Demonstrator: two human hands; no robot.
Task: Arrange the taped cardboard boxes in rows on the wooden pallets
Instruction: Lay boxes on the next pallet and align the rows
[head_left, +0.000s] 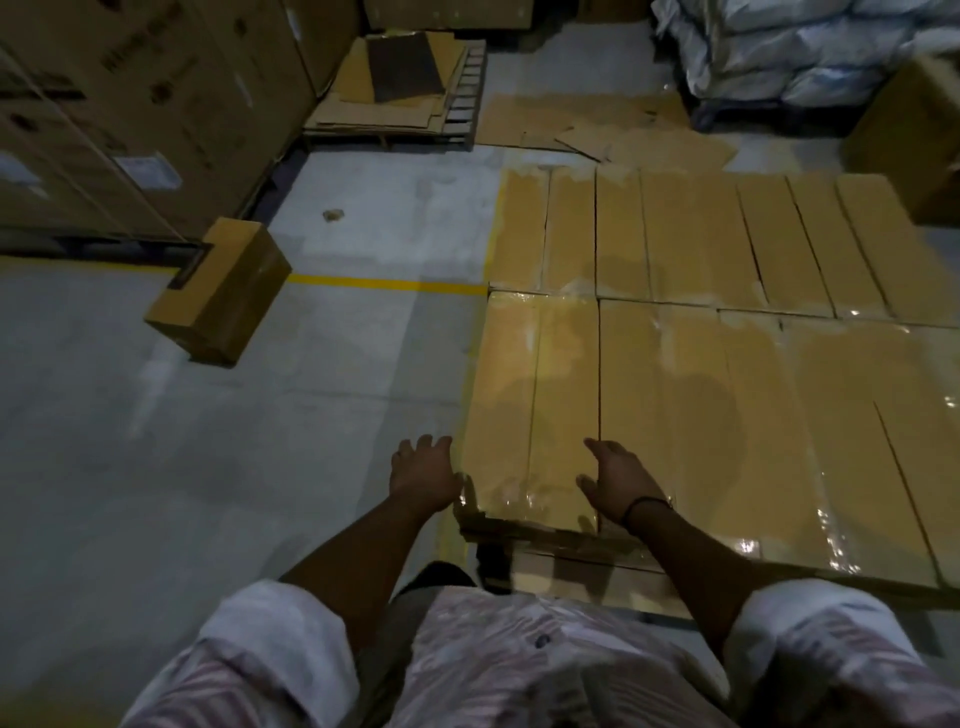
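Long taped cardboard boxes lie side by side in two rows on a low pallet (561, 551), whose wooden edge shows at the front. The nearest left box (530, 395) is at the row's left end. My left hand (423, 473) is against that box's left side, fingers spread and straight. My right hand (618, 483) rests on top by the seam at its right edge, fingers loosely extended. The far row (691, 239) holds several boxes. One separate taped box (221, 291) lies tilted on the grey floor to the left.
Tall stacked cartons (130, 104) fill the left back. Flattened cardboard on a pallet (395, 98) lies at the back centre. White wrapped sacks (779, 47) stand at the back right. A yellow floor line (384, 283) runs towards the pallet. Open floor lies to the left.
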